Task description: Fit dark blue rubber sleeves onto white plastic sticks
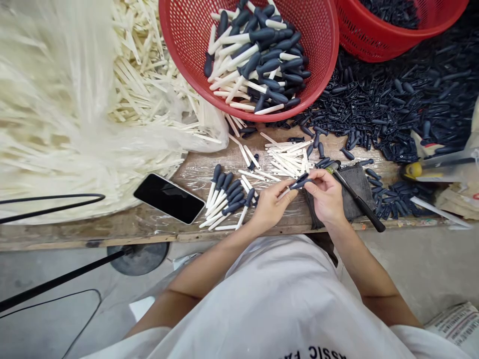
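With the view read as a clock face, a smartphone point(169, 198) lay a little below nine o'clock, its screen dark, its pale frame slanting down to the right on the wooden tabletop point(194, 164). A bent black cord point(52, 199) reached in from the left edge at nine. Toward eight, a black pole point(63, 278) ran to a round black base point(144, 262) on the grey floor point(392, 244), with a thin black cable point(98, 301) curving below it. A white sheet point(141, 306) showed between seven and eight. At three lay a clear plastic container point(449, 167) with a yellow end point(413, 170), near crumpled tan material point(458, 197). A printed sack point(454, 326) sat at four, partly cut off by the frame.
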A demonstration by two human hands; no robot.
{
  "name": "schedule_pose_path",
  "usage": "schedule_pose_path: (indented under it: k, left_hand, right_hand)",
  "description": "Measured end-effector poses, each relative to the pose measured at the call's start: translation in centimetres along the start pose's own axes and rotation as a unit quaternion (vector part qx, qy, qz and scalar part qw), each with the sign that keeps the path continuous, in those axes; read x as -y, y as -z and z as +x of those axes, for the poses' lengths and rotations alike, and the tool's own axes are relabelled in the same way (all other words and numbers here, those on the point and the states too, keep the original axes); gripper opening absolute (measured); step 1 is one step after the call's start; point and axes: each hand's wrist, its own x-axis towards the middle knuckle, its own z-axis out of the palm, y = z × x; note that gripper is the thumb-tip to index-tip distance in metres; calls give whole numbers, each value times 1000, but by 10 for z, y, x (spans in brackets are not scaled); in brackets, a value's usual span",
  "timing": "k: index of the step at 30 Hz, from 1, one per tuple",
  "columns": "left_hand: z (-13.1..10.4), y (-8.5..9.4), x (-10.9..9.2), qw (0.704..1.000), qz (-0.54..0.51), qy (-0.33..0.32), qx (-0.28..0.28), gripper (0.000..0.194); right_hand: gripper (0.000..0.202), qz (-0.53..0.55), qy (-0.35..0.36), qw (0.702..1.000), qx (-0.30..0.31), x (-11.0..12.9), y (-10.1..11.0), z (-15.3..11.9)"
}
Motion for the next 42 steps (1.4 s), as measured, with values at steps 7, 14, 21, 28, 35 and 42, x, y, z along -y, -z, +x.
schedule_pose_path:
  k: [7, 14, 21, 28, 35, 42]
  left_hand:
    - [-2, 0, -3, 975, 157, -159, 3, 22]
    - [-4, -1, 3, 959, 193, -186, 89, 23]
    - [-14, -12, 17, 954, 193, -167, 160, 22]
    - [-19, -11, 26, 964, 191, -105, 155, 23]
    - [2, -24, 21, 965, 215, -12, 152, 28]
    - [12, -32, 11, 968, 189, 23, 165, 37]
  right_hand:
    - [25, -59, 26, 998, 4, 3, 17, -10]
    - [15, -199, 7, 976, 83, 18, 40, -28]
    - [11, -255, -14, 961, 109, 9, 56, -46]
    - [18, -349, 34, 935, 59, 3, 71, -50]
    - [29, -687, 100, 717, -58, -7, 112, -21]
    - [37, -662, 31, 749, -23, 10, 99, -35]
